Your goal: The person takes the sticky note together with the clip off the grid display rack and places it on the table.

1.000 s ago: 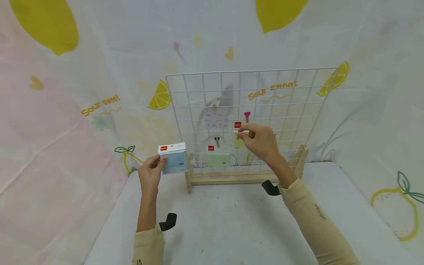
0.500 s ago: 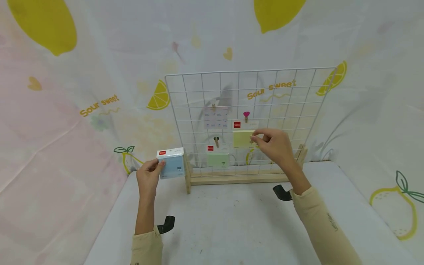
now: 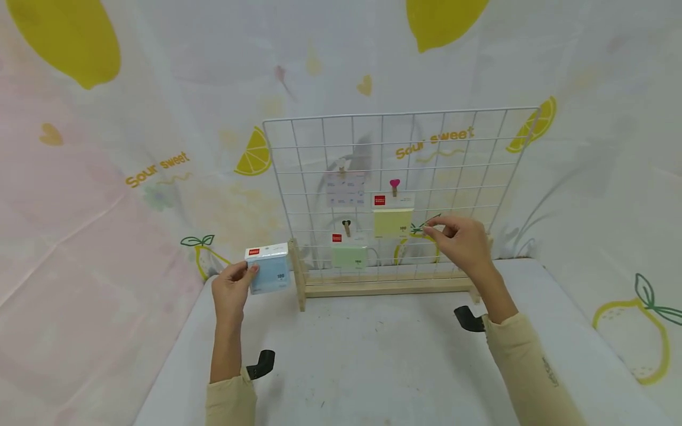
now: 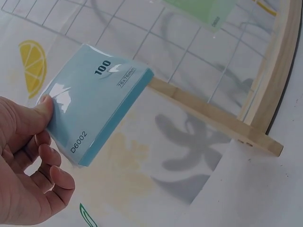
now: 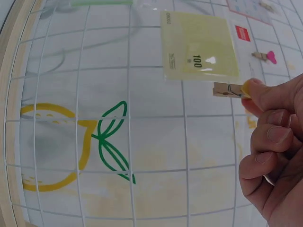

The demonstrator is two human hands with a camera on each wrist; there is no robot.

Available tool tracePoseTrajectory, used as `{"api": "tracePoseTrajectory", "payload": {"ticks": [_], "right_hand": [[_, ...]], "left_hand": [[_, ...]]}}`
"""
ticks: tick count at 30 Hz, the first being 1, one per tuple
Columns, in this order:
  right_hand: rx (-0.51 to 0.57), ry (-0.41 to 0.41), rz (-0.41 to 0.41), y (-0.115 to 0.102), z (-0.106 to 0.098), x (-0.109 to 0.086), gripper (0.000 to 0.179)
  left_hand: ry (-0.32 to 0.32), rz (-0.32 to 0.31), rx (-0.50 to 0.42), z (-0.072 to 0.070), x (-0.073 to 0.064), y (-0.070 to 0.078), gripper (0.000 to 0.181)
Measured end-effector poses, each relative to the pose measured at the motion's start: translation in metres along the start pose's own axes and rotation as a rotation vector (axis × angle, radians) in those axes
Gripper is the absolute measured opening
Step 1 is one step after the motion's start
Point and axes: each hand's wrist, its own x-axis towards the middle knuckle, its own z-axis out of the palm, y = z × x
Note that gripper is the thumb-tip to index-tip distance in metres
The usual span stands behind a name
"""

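My left hand [image 3: 230,290] holds a wrapped pad of blue sticky notes [image 3: 269,275] by its side edge, left of the wire grid's foot. Thumb and fingers pinch the wrap in the left wrist view, where the pad [image 4: 94,109] shows "100". My right hand [image 3: 463,242] pinches a small wooden clothespin [image 5: 228,90] by its yellow end, in front of the wire grid [image 3: 458,204]. Left of that hand, a pad of yellow sticky notes [image 3: 393,223] hangs under a pink heart clothespin [image 3: 395,187]. Lower left hangs a pad of green sticky notes [image 3: 349,258] under a dark-topped clothespin [image 3: 347,228].
A pale purple printed sheet [image 3: 345,190] hangs at the grid's upper left from a wooden clothespin. The grid stands in a wooden base [image 3: 383,288] at the back of the white table [image 3: 373,355]. Behind it hangs a lemon-patterned cloth [image 3: 202,71].
My right hand has moved right and slightly down, away from the yellow pad, uncovering it. The left hand has lowered a little and shifted left with the blue pad.
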Motion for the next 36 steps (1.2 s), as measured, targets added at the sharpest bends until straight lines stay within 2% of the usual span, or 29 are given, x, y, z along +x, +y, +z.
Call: {"api": "tracePoseTrajectory", "payload": {"ticks": [6,13,19,26,33,36], "right_hand": [[0.003,-0.012,0.023,0.012,-0.005,-0.010,0.008],[-0.017,-0.018,0.063,0.029,-0.013,-0.025,0.013],[-0.052,-0.029,0.076,0.041,-0.018,-0.037,0.012],[-0.039,-0.024,0.117,0.051,-0.021,-0.048,0.017],[-0.107,-0.031,0.166,0.069,-0.027,-0.066,0.016],[-0.130,-0.023,0.188,0.078,-0.029,-0.078,0.016]], "left_hand": [[0.004,-0.006,0.014,-0.004,0.000,-0.005,0.027],[-0.004,-0.068,0.034,-0.007,-0.003,-0.012,0.030],[-0.010,-0.089,0.043,-0.010,-0.003,-0.022,0.031],[-0.008,-0.141,0.063,-0.015,-0.004,-0.033,0.032],[-0.009,-0.206,0.080,-0.017,-0.005,-0.042,0.031],[-0.014,-0.201,0.104,-0.017,-0.006,-0.046,0.031]]}}
